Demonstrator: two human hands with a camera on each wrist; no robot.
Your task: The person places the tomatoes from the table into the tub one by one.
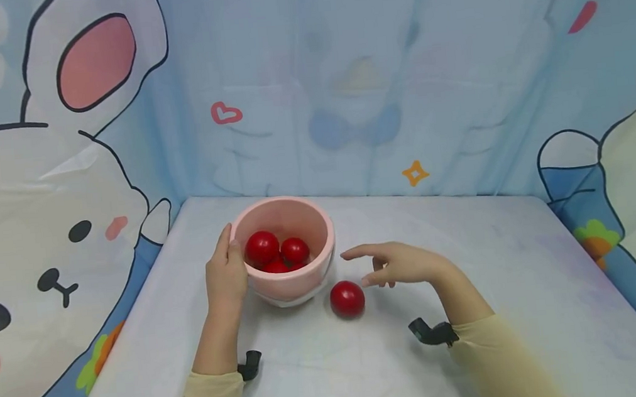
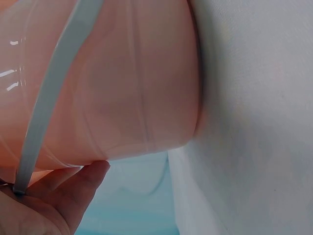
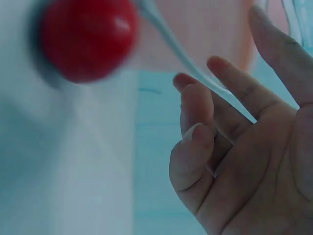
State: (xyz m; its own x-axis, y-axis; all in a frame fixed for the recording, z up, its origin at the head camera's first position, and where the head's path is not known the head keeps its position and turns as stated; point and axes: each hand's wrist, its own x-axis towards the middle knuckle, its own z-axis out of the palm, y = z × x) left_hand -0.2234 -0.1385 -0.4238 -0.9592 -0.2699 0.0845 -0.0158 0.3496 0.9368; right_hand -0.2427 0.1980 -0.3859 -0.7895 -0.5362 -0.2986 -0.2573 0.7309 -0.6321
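A pink bucket [image 1: 288, 282] with a pale handle [image 2: 49, 93] stands on the table, with three glossy red tomato-like balls [image 1: 262, 247] inside. My left hand [image 1: 226, 276] holds the bucket's left side near the rim. In the left wrist view its fingers [image 2: 80, 188] lie against the pink wall beside the handle's end. On the table, just right of the bucket, sits another tomato-like ball [image 1: 347, 299]. Above and to the right of it hovers my right hand [image 1: 400, 262], index finger extended and the others loosely bent, holding nothing. The right wrist view shows its palm apart from the ball.
A white cloth covers the table [image 1: 311, 375]. Behind it hangs a light blue printed curtain [image 1: 456, 85], and cartoon-printed sheets line the left and right sides. Dark wrist mounts [image 1: 433, 332] stick out at both sleeves.
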